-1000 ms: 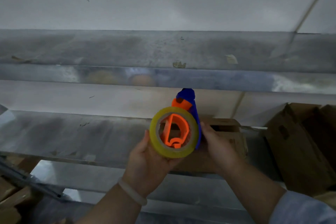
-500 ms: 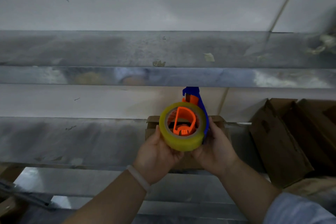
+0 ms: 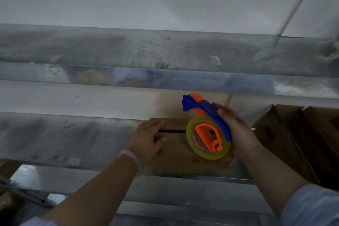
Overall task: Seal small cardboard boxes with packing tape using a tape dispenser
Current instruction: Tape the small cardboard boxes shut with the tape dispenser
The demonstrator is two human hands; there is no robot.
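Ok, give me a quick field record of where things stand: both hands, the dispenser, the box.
left hand: rests flat on top of the small cardboard box, fingers straight
right hand: grips the tape dispenser, over the box's right part; contact cannot be told
tape roll: yellowish, on the dispenser's orange hub
box top: dark gap between the flaps, no tape seen across it
surface: metal bench
nearby: cardboard boxes to the right
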